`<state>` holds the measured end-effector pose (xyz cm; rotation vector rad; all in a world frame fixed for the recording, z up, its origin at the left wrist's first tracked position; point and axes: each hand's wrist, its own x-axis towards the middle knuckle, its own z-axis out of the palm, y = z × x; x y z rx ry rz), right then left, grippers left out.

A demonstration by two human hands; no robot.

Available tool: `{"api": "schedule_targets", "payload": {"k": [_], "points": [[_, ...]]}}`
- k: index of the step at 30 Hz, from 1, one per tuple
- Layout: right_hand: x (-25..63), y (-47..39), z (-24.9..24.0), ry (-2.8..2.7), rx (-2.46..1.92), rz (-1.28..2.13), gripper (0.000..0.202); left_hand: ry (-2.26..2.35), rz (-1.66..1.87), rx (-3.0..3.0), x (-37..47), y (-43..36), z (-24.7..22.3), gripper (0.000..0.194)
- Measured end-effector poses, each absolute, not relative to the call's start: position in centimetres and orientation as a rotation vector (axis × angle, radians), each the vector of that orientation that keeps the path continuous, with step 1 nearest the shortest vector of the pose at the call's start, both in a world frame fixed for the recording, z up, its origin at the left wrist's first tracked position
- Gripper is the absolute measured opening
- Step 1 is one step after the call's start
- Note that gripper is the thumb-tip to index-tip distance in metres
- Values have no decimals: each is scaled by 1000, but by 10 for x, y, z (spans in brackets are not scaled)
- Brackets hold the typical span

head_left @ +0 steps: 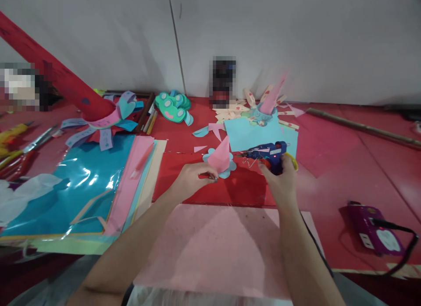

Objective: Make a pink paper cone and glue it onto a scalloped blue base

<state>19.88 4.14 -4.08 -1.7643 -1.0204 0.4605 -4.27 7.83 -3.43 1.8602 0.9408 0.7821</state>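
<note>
A pink paper cone (pixel 220 156) stands upright on a blue paper flower (pixel 231 165) with rounded petals. My left hand (pixel 197 176) is beside the lower left of the flower, thumb and fingertips brought together; whatever is between them is too small to make out. My right hand (pixel 283 176) is closed around a blue hot glue gun (pixel 271 151) with a lit red light. Its nozzle points left toward the cone, a short way apart from it. Thin glue strings hang below the nozzle. Under the flower lies a red sheet (pixel 246 185).
Pink paper (pixel 213 244) covers the near edge. A purple power socket (pixel 375 231) with a black cable stands at right, a stick (pixel 362 127) behind. Left are wrapped blue sheets (pixel 88 170), scissors (pixel 39 139) and a tall red cone (pixel 72 84). Light blue paper (pixel 240 133) lies behind.
</note>
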Motion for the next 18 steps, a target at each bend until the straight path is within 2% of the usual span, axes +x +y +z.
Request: {"api": "schedule_targets", "payload": {"k": [7,11,14,18], "points": [[203,41,-45,-1124,-1735,447,29,996,664,1997,-48,79,-38,13],[205,39,-44,-1199,-1752,424,28,935,633,2376,-50,83,-44,20],[206,37,-44,-1275,-1765,399,29,877,523,2706,-50,87,-49,18],[208,37,-47,-1337,-1760,375,30,928,431,2828,-50,88,-51,17]]}}
